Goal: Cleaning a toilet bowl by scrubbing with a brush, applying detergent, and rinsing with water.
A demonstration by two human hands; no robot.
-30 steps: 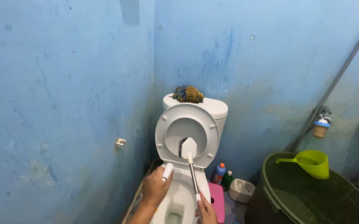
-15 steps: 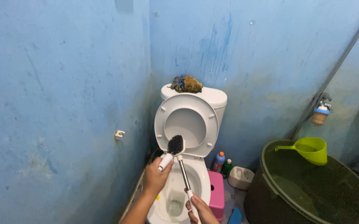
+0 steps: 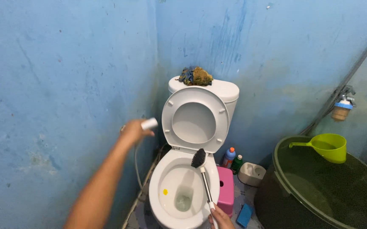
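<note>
My left hand (image 3: pixel 132 131) is stretched out to the blue left wall and is closed around a white spray head (image 3: pixel 150 124), whose thin hose (image 3: pixel 136 163) hangs down beside the toilet. My right hand (image 3: pixel 221 218), at the bottom edge, grips the white end of a toilet brush handle. The dark brush head (image 3: pixel 198 158) rests over the right side of the white toilet bowl (image 3: pixel 157 188). The seat and lid (image 3: pixel 195 121) stand raised against the cistern (image 3: pixel 228 90).
A crumpled rag (image 3: pixel 196 76) lies on the cistern. Right of the bowl stand a pink stool (image 3: pixel 226 189), two bottles (image 3: pixel 229 157), a white container (image 3: pixel 251 174) and a dark green tub (image 3: pixel 279 171) with a green scoop (image 3: pixel 325 146). A filtered tap (image 3: pixel 342 108) hangs above.
My left hand has swung the spray head away from the bowl to the left wall. The brush head has dropped from the raised seat down to the bowl rim.
</note>
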